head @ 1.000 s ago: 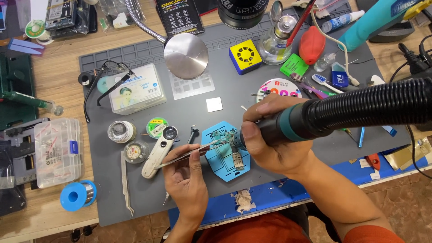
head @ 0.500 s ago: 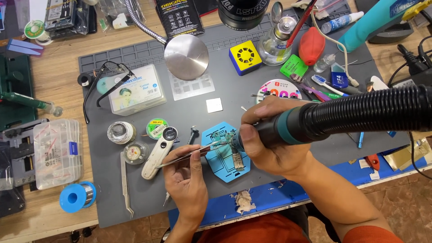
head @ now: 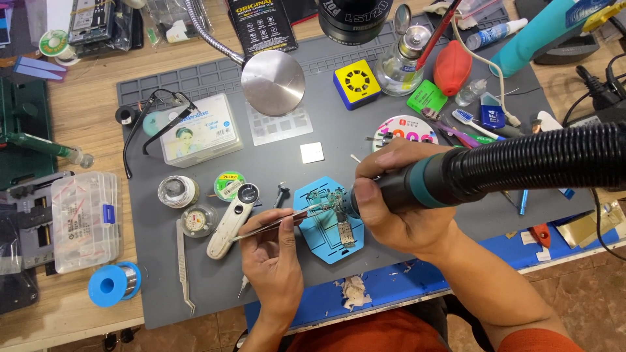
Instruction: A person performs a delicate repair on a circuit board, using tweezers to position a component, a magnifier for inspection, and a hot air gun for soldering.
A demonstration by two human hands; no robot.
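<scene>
Circuit board (head: 331, 210) lies in a blue holder (head: 326, 221) on the grey mat (head: 326, 137) at the worktop's front middle. Left hand (head: 274, 251) pinches tweezers (head: 277, 223), grip closed on them, tips reaching the board's upper edge. Right hand (head: 398, 208) wraps tight around a hot-air handle (head: 417, 186) with a black ribbed hose (head: 541, 163), nozzle just over the board.

Bright even overhead light; soft shadows; sharp focus; slight edge distortion
</scene>
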